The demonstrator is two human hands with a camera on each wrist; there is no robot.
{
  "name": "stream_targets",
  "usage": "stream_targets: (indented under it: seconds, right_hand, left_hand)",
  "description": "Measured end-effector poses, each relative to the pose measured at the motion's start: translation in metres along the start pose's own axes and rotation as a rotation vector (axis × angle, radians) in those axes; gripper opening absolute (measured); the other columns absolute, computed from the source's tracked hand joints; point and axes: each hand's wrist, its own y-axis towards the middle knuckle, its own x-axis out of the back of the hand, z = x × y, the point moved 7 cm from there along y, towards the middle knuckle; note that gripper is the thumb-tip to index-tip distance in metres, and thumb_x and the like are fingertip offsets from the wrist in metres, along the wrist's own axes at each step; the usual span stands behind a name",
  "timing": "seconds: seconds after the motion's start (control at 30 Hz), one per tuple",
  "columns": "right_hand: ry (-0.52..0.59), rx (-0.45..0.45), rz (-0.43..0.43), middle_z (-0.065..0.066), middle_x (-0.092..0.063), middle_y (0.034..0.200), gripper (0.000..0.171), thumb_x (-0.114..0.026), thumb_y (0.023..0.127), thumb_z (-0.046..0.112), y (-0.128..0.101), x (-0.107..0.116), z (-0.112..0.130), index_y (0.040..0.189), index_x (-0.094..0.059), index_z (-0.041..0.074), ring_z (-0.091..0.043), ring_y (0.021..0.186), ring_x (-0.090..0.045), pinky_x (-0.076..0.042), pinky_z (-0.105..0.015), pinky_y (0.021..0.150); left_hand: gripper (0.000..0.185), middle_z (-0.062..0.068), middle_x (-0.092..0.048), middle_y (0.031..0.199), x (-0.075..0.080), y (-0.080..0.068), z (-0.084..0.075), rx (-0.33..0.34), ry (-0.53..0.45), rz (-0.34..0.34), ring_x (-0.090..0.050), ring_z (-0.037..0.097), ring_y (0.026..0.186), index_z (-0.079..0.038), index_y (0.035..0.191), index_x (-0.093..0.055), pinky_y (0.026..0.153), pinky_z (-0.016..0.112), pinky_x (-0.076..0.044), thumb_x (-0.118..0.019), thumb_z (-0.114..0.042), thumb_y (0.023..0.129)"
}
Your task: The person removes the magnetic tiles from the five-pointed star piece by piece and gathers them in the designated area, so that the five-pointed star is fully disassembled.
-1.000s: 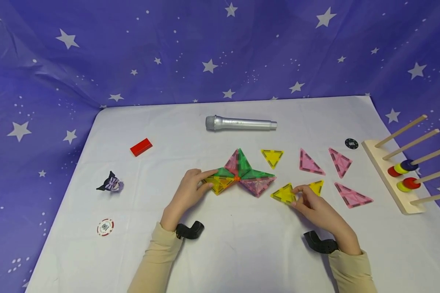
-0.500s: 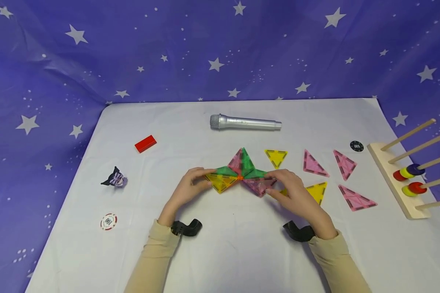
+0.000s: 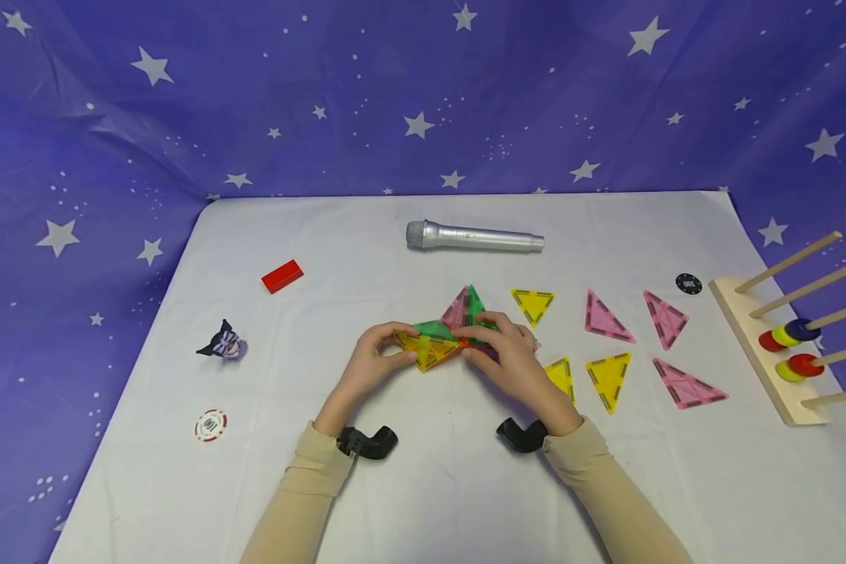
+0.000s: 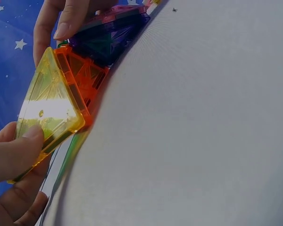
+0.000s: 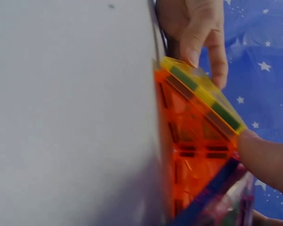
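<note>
A star-shaped build of translucent magnetic tiles stands mid-table, its green [image 3: 433,330] and pink [image 3: 455,312] tiles showing at the back. My left hand [image 3: 375,356] pinches the yellow triangular tile [image 3: 428,349] at the star's left point, thumb on its face in the left wrist view. Orange tiles [image 4: 87,80] form the side below it. My right hand [image 3: 515,360] bends over the star's right half and mostly hides it. Its thumb [image 5: 269,155] and fingers pinch the build near the centre, at the yellow tile's inner corner.
Loose yellow triangles [image 3: 609,380] and pink triangles [image 3: 687,384] lie to the right. Behind the star is a silver microphone [image 3: 475,237]. A wooden peg stand [image 3: 768,352] with rings borders the right; a red block [image 3: 282,276], small figure [image 3: 224,343] and white chip [image 3: 211,425] lie left.
My right hand has left a loose yellow triangle on the table and moved left, over the star's right point to its centre. My left hand keeps hold of the left point.
</note>
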Motion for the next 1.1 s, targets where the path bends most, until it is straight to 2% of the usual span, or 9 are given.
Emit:
stream_targets:
  seconds: [0.2,0.27,0.5,0.63,0.73,0.87,0.97,1.07,1.1]
  right_hand:
    - [0.0,-0.013,-0.109,-0.011,-0.049,0.119,0.022,-0.067,0.083,0.02,-0.001,-0.002,-0.001,0.105,-0.068,0.021,-0.023,0.114,-0.04,-0.014,-0.053,0.09]
    - [-0.007,-0.008,-0.131,-0.01,-0.051,0.118,0.021,-0.067,0.083,0.019,-0.001,-0.002,-0.001,0.103,-0.069,0.021,-0.023,0.113,-0.041,-0.014,-0.053,0.089]
    - [-0.015,0.0,-0.15,-0.01,-0.052,0.117,0.018,-0.066,0.083,0.02,-0.002,-0.003,-0.001,0.101,-0.07,0.021,-0.023,0.112,-0.042,-0.014,-0.052,0.088]
    - [-0.011,0.004,-0.154,-0.01,-0.052,0.117,0.017,-0.065,0.084,0.02,-0.001,-0.003,0.0,0.1,-0.069,0.02,-0.023,0.112,-0.042,-0.014,-0.053,0.089]
    - [-0.005,0.003,-0.155,-0.01,-0.052,0.117,0.017,-0.065,0.084,0.02,-0.001,-0.003,0.0,0.1,-0.069,0.02,-0.022,0.112,-0.042,-0.014,-0.053,0.089]
    - [0.005,-0.002,-0.159,-0.01,-0.052,0.117,0.016,-0.065,0.085,0.021,-0.001,-0.004,0.0,0.1,-0.069,0.02,-0.022,0.112,-0.042,-0.014,-0.053,0.087]
    - [0.01,-0.005,-0.165,-0.01,-0.052,0.118,0.017,-0.064,0.085,0.021,0.0,-0.004,0.0,0.101,-0.069,0.019,-0.022,0.113,-0.041,-0.015,-0.053,0.086]
    - [0.014,-0.007,-0.174,-0.01,-0.052,0.117,0.017,-0.064,0.085,0.02,0.0,-0.005,0.0,0.102,-0.069,0.019,-0.021,0.113,-0.042,-0.015,-0.052,0.086]
    - [0.016,-0.008,-0.176,-0.01,-0.052,0.117,0.017,-0.064,0.085,0.019,0.0,-0.006,0.0,0.101,-0.069,0.019,-0.021,0.113,-0.042,-0.015,-0.052,0.086]
  left_hand:
    - [0.022,0.025,-0.064,0.093,-0.002,0.002,-0.001,-0.011,0.023,0.005,-0.059,0.037,0.092,0.009,0.098,-0.059,0.105,0.047,-0.004,-0.063,0.011,0.077]
    - [0.021,0.026,-0.063,0.09,-0.003,0.002,0.0,0.002,0.006,0.022,-0.059,0.038,0.091,0.01,0.098,-0.057,0.105,0.046,-0.002,-0.062,0.012,0.078]
    - [0.021,0.02,-0.066,0.083,-0.003,0.007,0.031,0.001,-0.03,0.076,-0.063,0.031,0.084,0.004,0.099,-0.058,0.106,0.042,0.001,-0.063,0.009,0.079]
    - [0.022,0.017,-0.066,0.083,-0.003,0.007,0.034,0.018,-0.086,0.116,-0.062,0.025,0.085,0.003,0.1,-0.057,0.102,0.046,-0.012,-0.062,0.008,0.079]
    - [0.023,0.017,-0.066,0.082,-0.003,0.007,0.035,0.044,-0.123,0.14,-0.059,0.023,0.09,0.004,0.101,-0.056,0.097,0.047,-0.017,-0.062,0.008,0.079]
    - [0.022,0.018,-0.066,0.08,-0.002,0.007,0.033,0.049,-0.13,0.188,-0.06,0.024,0.089,0.004,0.102,-0.055,0.104,0.042,-0.001,-0.06,0.007,0.081]
    - [0.023,0.019,-0.066,0.084,-0.002,0.004,0.033,0.048,-0.149,0.253,-0.063,0.028,0.087,0.006,0.105,-0.054,0.103,0.037,0.014,-0.058,0.008,0.082]
    - [0.025,0.019,-0.066,0.09,0.001,0.0,0.034,0.067,-0.165,0.298,-0.063,0.026,0.09,0.007,0.108,-0.053,0.103,0.034,0.014,-0.058,0.008,0.083]
    - [0.026,0.018,-0.066,0.092,0.002,-0.002,0.035,0.085,-0.177,0.3,-0.063,0.025,0.09,0.006,0.109,-0.052,0.106,0.033,0.007,-0.058,0.007,0.084]
